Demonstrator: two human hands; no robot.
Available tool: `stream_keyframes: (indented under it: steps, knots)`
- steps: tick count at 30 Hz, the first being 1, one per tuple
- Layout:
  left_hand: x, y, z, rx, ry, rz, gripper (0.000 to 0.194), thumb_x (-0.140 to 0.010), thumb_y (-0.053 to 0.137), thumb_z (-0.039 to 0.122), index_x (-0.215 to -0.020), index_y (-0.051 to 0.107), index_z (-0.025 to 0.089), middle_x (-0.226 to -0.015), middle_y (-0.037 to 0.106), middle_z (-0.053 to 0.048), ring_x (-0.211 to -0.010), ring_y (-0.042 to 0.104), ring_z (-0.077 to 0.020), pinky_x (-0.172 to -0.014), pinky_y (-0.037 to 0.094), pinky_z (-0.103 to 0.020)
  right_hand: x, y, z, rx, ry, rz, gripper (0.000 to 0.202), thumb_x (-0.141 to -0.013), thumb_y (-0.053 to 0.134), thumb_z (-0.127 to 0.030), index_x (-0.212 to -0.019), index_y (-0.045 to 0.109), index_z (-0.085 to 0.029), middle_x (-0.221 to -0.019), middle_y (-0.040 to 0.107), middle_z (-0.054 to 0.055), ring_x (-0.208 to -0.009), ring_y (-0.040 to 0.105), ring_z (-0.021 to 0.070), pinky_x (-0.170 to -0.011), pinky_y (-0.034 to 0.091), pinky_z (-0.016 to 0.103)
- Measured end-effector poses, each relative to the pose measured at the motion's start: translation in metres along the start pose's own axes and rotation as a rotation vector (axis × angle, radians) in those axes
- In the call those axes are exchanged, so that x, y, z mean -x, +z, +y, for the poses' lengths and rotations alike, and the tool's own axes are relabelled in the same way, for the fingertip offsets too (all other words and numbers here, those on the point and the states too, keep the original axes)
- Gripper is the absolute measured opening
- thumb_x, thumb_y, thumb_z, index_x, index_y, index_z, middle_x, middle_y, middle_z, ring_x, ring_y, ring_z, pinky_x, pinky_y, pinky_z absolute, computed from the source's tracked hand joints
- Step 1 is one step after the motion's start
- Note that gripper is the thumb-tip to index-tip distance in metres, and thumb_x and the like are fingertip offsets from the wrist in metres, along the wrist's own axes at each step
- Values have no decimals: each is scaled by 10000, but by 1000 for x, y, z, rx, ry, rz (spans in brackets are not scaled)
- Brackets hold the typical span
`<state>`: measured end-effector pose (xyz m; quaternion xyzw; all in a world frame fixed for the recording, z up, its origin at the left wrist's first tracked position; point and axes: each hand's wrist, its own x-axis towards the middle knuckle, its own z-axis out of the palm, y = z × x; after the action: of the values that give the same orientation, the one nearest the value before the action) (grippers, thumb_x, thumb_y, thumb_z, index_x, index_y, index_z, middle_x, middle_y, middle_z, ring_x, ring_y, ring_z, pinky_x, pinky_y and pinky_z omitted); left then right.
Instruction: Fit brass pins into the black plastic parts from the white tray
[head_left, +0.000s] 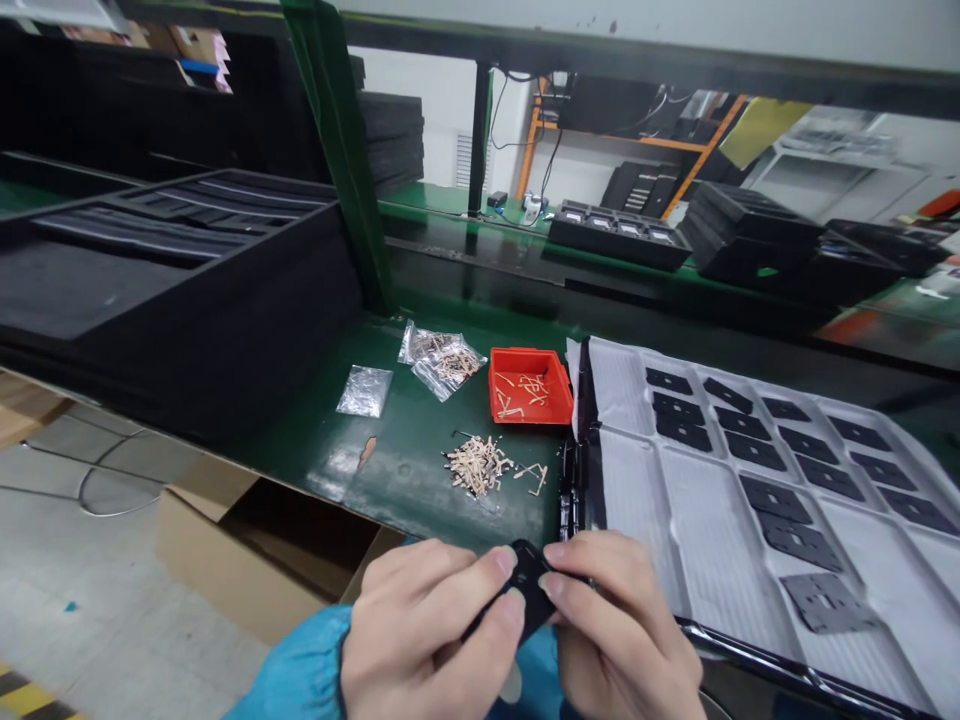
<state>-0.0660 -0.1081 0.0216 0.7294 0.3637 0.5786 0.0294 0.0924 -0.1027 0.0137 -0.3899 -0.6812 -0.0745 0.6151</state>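
Observation:
Close to my body, at the table's near edge, both hands hold a small flat black plate (534,592). My left hand (431,625) pinches it between thumb and fingertips from the left side. My right hand (626,615) is closed at its upper right edge, thumb and index fingertip touching it; whether a smaller part is between them is hidden. Beyond the hands lies a pile of tiny beige and black strip-like parts (478,465), with a few strays to its right. Behind the pile, a red bin (532,416) contains several similar pieces.
On the right, a large white-lined tray (637,500) holds several black plates (825,603). Clear plastic bags (446,362) lie left of the bin, near a flat bag (364,390). A black foam box (285,290) and green post (345,150) stand left. Below is a cardboard box (217,570).

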Motion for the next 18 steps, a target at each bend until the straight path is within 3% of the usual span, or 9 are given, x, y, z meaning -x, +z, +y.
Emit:
stream_keyframes:
  steps: [5,7,10,13,18]
  knots:
    - [-5,-5,-8,-34,111,-79,201,-1057,566,168,-1017,741,259,-848,847,-30,-666,804,-173,-660,684,-273,7,-8,4,22,-51,-107,242,-871,625,-19,-916,699,-244,-841,774,42,-736,719,186,-558,590,335]
    - [-9,-8,-11,-51,138,-69,226,-1066,551,164,-958,735,240,-828,848,-28,-679,809,-164,-675,681,-257,9,-11,7,20,-32,-142,274,-884,618,-38,-979,713,-277,-876,785,35,-747,732,196,-578,596,356]
    - [-18,-14,-15,-59,208,-150,236,-1060,561,158,-924,740,229,-816,849,-22,-694,815,-156,-684,679,-231,12,-11,8,5,-29,-179,275,-907,606,-59,-1010,724,-285,-876,786,28,-724,723,186,-593,592,354]
    - [-27,-20,-18,-65,273,-256,221,-1029,592,116,-926,753,227,-823,849,-6,-696,812,-143,-681,676,-206,16,-4,9,-6,-38,-109,229,-940,576,-64,-964,726,-235,-839,756,41,-721,688,172,-586,556,324]
    - [-29,-18,-19,-54,288,-260,288,-1060,526,83,-904,746,182,-764,833,-17,-701,811,-141,-672,657,-194,24,9,8,-44,5,12,224,-965,545,-40,-879,688,-189,-798,688,52,-717,631,161,-585,504,307]
